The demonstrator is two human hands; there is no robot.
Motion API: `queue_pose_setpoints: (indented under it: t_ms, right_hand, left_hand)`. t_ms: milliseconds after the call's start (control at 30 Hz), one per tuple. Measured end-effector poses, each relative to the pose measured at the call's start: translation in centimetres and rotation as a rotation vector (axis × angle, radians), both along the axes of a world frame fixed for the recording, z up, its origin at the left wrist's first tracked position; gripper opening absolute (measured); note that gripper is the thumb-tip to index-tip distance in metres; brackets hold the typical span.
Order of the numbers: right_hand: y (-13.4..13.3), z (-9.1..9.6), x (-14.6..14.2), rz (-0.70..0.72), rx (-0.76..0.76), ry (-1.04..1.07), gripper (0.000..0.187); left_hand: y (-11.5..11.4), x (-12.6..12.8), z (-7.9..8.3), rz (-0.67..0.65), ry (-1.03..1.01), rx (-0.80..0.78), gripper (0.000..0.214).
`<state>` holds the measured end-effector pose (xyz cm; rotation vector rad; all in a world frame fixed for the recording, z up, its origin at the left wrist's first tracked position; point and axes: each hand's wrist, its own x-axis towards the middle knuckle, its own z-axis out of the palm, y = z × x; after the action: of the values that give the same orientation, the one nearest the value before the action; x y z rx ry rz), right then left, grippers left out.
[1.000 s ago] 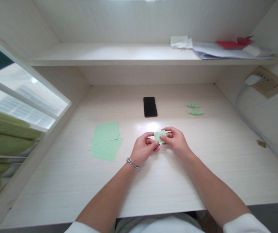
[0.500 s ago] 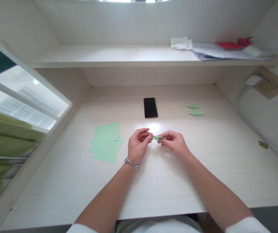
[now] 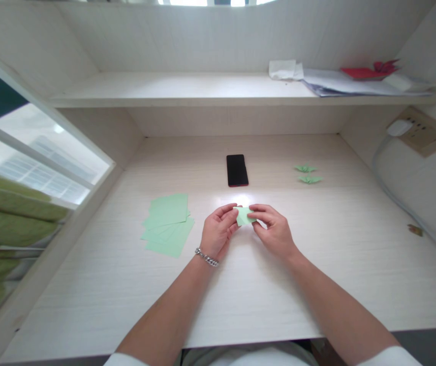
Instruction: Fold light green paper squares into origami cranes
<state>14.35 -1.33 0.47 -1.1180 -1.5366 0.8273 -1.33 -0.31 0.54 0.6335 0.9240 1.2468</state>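
Between my two hands is a small folded piece of green paper, its flat face turned up toward me. My left hand pinches its left side, thumb on top; a chain bracelet circles that wrist. My right hand grips the paper's right edge, fingers over the top and thumb lower down. To the left lie several loose green paper sheets, overlapping one another. Two folded green paper cranes rest on the desk to the right, one behind the other.
A black phone lies beyond my hands on the pale desk. Above the back runs a shelf with papers and a red folded paper. A plugged cable trails along the right wall.
The green paper has turned from nearly edge-on to showing its flat face. Fingers of both hands have shifted on it; my right fingers now lie over its top.
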Motion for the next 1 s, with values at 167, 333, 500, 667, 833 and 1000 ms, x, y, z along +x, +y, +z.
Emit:
queue_pose_setpoints:
  t_ms: [167, 333, 500, 667, 833, 1000]
  right_hand:
    - [0.2, -0.4, -0.1, 0.058, -0.186, 0.197, 0.03]
    - [0.8, -1.2, 0.2, -0.002, -0.295, 0.195, 0.034]
    - [0.6, -1.0, -0.1, -0.065, -0.24, 0.192, 0.021]
    - [0.0, 0.0, -0.4, -0.034, -0.074, 0.097, 0.018]
    - [-0.1, 0.0, -0.5, -0.03, -0.052, 0.063, 0.022]
    - [0.0, -0.4, -0.5, -0.029, -0.047, 0.042, 0.025]
  left_hand:
    - [-0.2, -0.1, -0.5, -0.027, 0.172, 0.081, 0.051]
    - [-0.2, 0.2, -0.9, -0.08, 0.244, 0.169, 0.056]
    - [-0.3, 0.1, -1.1, -0.094, 0.33, 0.164, 0.039]
    - [-0.4, 0.1, -1.1, -0.057, 0.486, 0.217, 0.029]
    - [-0.5, 0.1, -1.0, -0.093, 0.539, 0.234, 0.03]
    - [-0.5, 0.1, -0.6, -0.095, 0.582, 0.235, 0.028]
